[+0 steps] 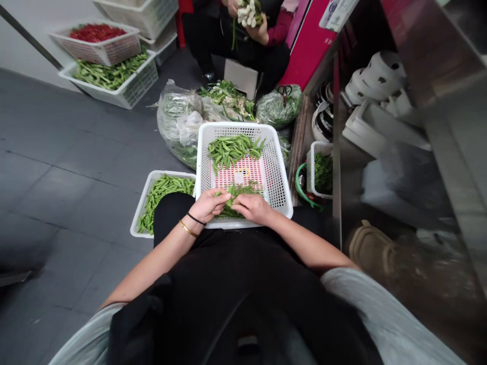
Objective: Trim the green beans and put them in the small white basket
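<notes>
A white perforated basket (279, 167) rests on my lap, holding a heap of green pea pods (233, 148) at its far end and trimmings near me. My left hand (207, 204) and my right hand (253, 207) meet at the basket's near edge. Both pinch one green pod (230, 195) between their fingertips. A black band and a gold bangle circle my left wrist. A second white basket (146, 190) with green pods (162, 192) stands on the floor to my left.
Plastic bags of greens (182, 124) lie beyond the basket. Another person sits opposite, holding white-stemmed vegetables (249, 12). Stacked baskets of red chillies (95, 33) and green beans (108, 73) stand far left. A steel shelf with dishes (380, 76) runs along the right.
</notes>
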`<action>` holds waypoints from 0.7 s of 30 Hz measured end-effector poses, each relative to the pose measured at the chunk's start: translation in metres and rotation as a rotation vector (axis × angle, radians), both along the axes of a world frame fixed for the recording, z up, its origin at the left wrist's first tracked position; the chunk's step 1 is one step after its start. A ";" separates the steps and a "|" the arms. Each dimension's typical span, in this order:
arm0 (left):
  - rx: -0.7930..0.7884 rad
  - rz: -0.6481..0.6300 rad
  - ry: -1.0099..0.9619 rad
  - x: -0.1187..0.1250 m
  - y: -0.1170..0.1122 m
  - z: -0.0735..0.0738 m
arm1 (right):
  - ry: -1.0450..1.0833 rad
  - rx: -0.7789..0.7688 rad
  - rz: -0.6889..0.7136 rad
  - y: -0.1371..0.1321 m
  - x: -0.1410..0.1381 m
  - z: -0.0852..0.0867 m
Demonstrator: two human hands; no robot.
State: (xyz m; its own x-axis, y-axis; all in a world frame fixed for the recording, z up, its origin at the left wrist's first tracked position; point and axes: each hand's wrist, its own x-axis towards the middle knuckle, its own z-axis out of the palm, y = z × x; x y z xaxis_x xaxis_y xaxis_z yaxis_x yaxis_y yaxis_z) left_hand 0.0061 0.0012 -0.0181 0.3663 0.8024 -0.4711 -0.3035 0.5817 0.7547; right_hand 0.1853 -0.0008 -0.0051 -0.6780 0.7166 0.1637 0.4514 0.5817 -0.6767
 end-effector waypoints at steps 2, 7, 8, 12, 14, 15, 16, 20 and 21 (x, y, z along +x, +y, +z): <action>-0.006 -0.075 -0.024 -0.002 -0.004 0.003 | 0.072 -0.186 0.073 0.000 0.003 0.004; -0.014 -0.215 -0.034 -0.011 -0.007 0.005 | 0.326 -0.607 -0.094 0.021 0.030 0.009; -0.014 -0.221 -0.033 -0.013 -0.007 0.005 | 0.373 -0.580 -0.224 0.027 0.038 0.009; -0.023 -0.219 -0.033 -0.017 -0.006 0.002 | 0.250 -0.197 -0.482 0.037 0.053 0.017; -0.021 -0.239 -0.020 -0.016 -0.005 0.003 | 0.022 0.018 -0.319 0.030 0.044 0.022; -0.012 -0.263 0.002 -0.015 -0.004 0.004 | -0.098 0.096 -0.206 0.025 0.037 0.023; 0.013 -0.288 0.042 -0.014 -0.003 0.007 | -0.204 0.145 -0.091 0.022 0.030 0.024; 0.337 -0.425 0.306 -0.009 -0.003 0.024 | -0.270 0.095 0.208 0.019 0.011 0.022; 0.438 -0.448 0.349 -0.008 -0.004 0.029 | -0.187 0.022 0.227 0.020 0.009 0.021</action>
